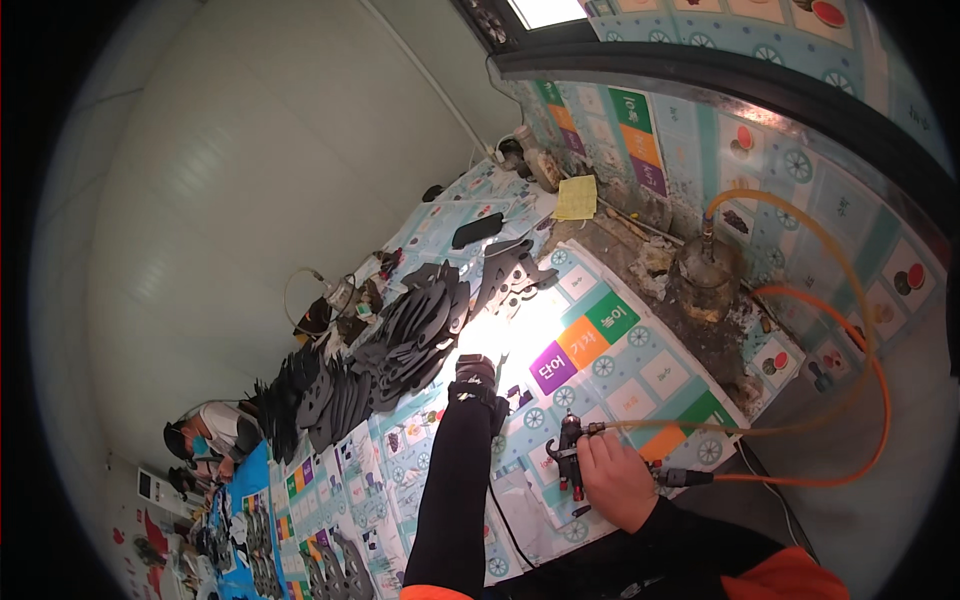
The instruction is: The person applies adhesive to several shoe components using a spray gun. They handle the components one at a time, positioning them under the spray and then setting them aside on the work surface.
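My right hand [615,482] is wrapped round a dark spray gun [568,452] above the paper-covered table. A yellowish hose and an orange hose run to the gun from the right. My left arm stretches forward over the table in a black sleeve, with a dark band near the wrist. Strong glare washes out my left hand [487,340], so its fingers do not show clearly. Just beyond it lie dark curved flat pieces with holes [512,272]. Left of that hand, a long pile of similar dark pieces [410,330] covers the table.
A stained pot [706,275] with the yellowish hose [845,250] stands by the wall. The orange hose [886,400] loops at right. A black phone-like slab [478,231] and a yellow paper [576,198] lie farther back. Another person [215,437] works at far left.
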The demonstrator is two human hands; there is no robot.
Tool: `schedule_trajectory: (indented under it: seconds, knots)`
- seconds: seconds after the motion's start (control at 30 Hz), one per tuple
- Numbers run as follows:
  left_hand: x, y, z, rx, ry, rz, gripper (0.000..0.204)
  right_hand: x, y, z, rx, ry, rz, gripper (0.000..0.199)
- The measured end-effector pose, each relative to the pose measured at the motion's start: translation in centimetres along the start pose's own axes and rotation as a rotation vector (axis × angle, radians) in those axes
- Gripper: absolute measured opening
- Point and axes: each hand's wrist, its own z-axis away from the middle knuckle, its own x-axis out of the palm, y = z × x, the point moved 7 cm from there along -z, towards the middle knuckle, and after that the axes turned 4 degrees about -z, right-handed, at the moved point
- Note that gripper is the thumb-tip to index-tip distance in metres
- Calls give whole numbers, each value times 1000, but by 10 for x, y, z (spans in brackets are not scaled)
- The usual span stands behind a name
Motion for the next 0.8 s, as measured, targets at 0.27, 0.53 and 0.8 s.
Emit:
schedule_trajectory:
  seconds: [0.27,0.53,0.8]
  knots:
    - [-104,-46,81,-69,574,17,3,1,-4,1,-51,35,26,37]
    - [-229,-114,246,-331,684,557,15,5,-1,-5,-2,22,-49,42]
    - [-172,-149,396,-432,461,1144,56,10,-5,-5,31,-76,-148,54]
